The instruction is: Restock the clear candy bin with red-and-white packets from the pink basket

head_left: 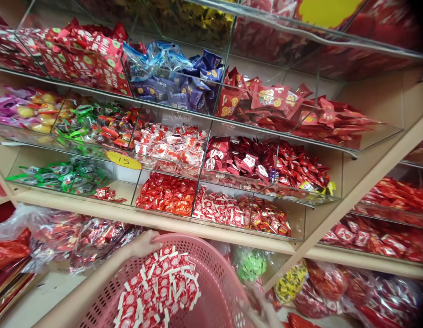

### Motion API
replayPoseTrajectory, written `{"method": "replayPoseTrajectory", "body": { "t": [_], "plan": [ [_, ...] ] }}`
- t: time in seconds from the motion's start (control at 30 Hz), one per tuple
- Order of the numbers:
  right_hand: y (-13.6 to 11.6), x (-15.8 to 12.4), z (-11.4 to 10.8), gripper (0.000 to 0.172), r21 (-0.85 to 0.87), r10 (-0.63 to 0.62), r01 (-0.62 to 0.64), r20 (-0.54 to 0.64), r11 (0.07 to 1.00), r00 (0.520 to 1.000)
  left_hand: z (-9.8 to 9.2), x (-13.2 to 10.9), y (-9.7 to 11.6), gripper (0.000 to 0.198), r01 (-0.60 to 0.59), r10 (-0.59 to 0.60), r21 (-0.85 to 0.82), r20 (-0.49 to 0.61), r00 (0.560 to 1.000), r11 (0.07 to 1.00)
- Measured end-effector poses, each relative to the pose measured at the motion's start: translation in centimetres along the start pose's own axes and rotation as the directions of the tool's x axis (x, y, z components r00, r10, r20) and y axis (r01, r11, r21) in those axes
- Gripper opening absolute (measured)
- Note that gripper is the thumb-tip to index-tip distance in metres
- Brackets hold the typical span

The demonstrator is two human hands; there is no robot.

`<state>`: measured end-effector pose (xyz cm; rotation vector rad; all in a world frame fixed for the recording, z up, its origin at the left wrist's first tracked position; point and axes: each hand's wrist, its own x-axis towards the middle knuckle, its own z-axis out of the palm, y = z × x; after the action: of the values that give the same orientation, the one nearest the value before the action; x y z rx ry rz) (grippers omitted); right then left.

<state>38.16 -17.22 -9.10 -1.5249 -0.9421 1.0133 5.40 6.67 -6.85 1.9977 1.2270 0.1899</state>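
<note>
Left fingers [152,238] grip a round pink plastic basket [216,273] at eleven o'clock; right fingers [250,312], at three: grip unclear. Beige wooden shelves [163,222] block twelve.

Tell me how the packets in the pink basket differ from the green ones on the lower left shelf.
The basket packets are red and white, while the green packets are mainly green. The basket packets lie in the pink basket, held at its rim by the left hand; the green packets sit in a shelf compartment that no hand touches. Both are loose piles of small wrapped packets.
</note>
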Motion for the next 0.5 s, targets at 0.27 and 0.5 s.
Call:
{"method": "replayPoseTrajectory", "body": {
  "t": [0.27,0.5],
  "plan": [
    [-11.7,8.7,-2.8,0.041,-0.595,-0.480,0.490,0.190,0.637,0.856,-1.2,-8.1,-2.7,0.066,0.057,-0.046,-0.324,0.040,0.998,0.944],
    [-16.5,15.7,1.0,0.057,-0.914,-0.187,0.404,0.404,-0.040,0.895,1.5,-11.4,-5.6,0.068,0.030,-0.122,-0.438,-0.183,0.975,0.899]
  ]
}}
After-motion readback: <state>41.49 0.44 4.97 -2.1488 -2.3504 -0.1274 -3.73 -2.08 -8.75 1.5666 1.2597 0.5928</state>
